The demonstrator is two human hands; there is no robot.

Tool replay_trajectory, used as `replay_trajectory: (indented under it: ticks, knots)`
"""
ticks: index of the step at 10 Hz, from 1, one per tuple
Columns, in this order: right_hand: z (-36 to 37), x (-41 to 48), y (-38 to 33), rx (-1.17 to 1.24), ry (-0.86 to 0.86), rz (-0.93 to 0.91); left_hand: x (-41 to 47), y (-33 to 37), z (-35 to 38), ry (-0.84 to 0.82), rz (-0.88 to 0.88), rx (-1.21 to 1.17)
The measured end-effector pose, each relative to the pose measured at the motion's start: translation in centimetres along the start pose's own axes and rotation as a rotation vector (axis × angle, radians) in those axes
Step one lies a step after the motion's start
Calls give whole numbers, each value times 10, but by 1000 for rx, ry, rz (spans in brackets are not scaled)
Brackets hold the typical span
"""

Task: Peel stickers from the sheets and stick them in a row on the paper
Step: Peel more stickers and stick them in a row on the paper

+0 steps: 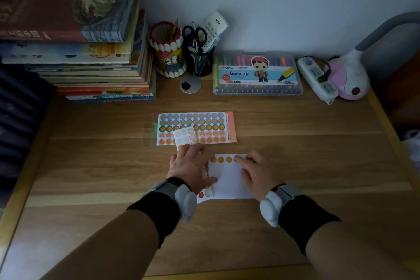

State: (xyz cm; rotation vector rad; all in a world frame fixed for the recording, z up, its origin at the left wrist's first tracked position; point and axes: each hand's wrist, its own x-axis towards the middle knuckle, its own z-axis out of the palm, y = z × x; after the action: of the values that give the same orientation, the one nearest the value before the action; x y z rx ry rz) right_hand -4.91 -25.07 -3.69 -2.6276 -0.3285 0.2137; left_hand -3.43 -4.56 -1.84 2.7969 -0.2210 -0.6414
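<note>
A white paper (229,182) lies on the wooden desk in front of me, with three orange round stickers (221,159) in a row along its top edge. My right hand (256,173) lies flat on the paper's right side, its fingertips pressing at the right end of the row. My left hand (191,168) rests flat on a small sticker sheet (185,135) that runs under it, the thumb touching the paper's left edge. A larger sticker sheet (204,123) with rows of blue, green and orange dots lies just behind.
A tall stack of books (86,57) stands at the back left. Along the wall are two pen holders (181,54), a marker box (256,75), a power strip (318,79) and a pink desk lamp (350,75). A cable grommet (189,84) sits in the desk.
</note>
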Motion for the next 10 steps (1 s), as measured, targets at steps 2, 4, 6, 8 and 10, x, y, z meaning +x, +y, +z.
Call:
replay_trajectory:
  ticks: [2, 4, 6, 8, 10]
  knots:
    - [3, 2, 4, -25, -7, -17, -1, 0, 1, 11, -3, -11]
    - [3, 1, 0, -31, 8, 52, -1, 0, 1, 12, 8, -13]
    - [8, -2, 2, 18, -3, 29, -1, 1, 1, 9, 5, -14]
    - [7, 3, 5, 15, -38, 20, 0, 0, 1, 7, 2, -14]
    - [3, 2, 2, -25, -3, 17, 0, 0, 0, 2, 2, -14]
